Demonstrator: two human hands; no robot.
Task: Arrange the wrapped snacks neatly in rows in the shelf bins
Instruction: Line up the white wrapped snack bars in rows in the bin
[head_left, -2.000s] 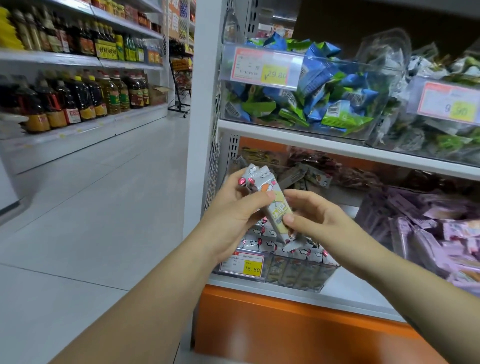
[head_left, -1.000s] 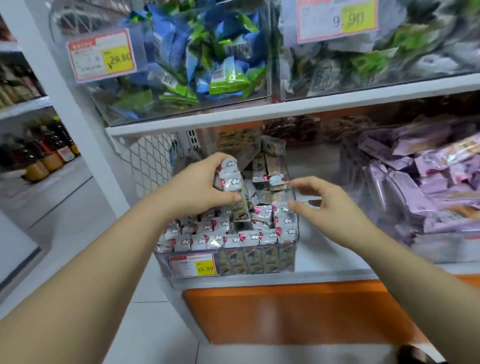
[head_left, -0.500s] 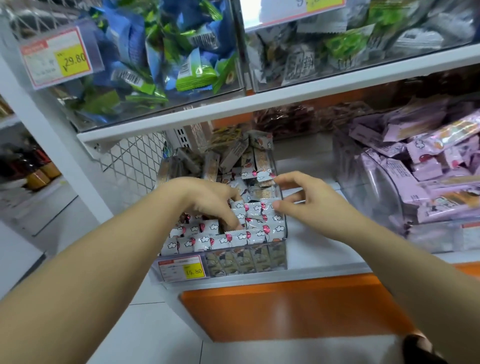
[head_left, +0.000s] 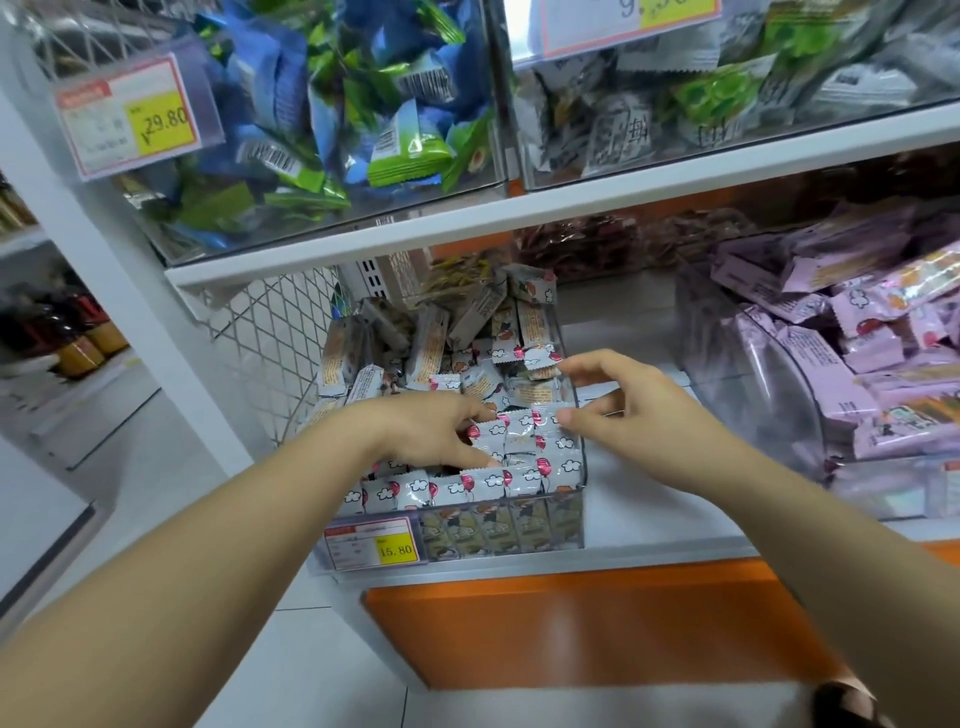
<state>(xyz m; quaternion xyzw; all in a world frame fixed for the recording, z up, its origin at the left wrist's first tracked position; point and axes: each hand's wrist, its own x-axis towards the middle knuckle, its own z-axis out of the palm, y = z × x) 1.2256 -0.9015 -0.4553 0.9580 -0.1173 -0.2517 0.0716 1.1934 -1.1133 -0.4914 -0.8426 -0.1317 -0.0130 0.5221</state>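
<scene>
A clear bin (head_left: 570, 525) on the lower shelf holds silver wrapped snacks printed with clouds and red balloons. The front snacks (head_left: 488, 483) stand in neat rows; those at the back (head_left: 467, 322) lie in a loose heap. My left hand (head_left: 415, 431) reaches into the bin from the left, fingers laid flat on the middle rows. My right hand (head_left: 623, 410) hovers at the bin's right wall, its thumb touching the end of a row and its index finger touching a snack further back. Neither hand grips a snack.
A price label (head_left: 371, 543) hangs on the bin's front. To the right stands a bin of purple wrapped snacks (head_left: 857, 364). The shelf above (head_left: 623, 197) carries bins of blue and green packets (head_left: 337, 130). A wire mesh panel (head_left: 270, 332) closes the left side.
Two seconds ago both hands held one snack above the bin. My left hand has since carried it down into the rows, and my right hand has moved to the bin's right edge.
</scene>
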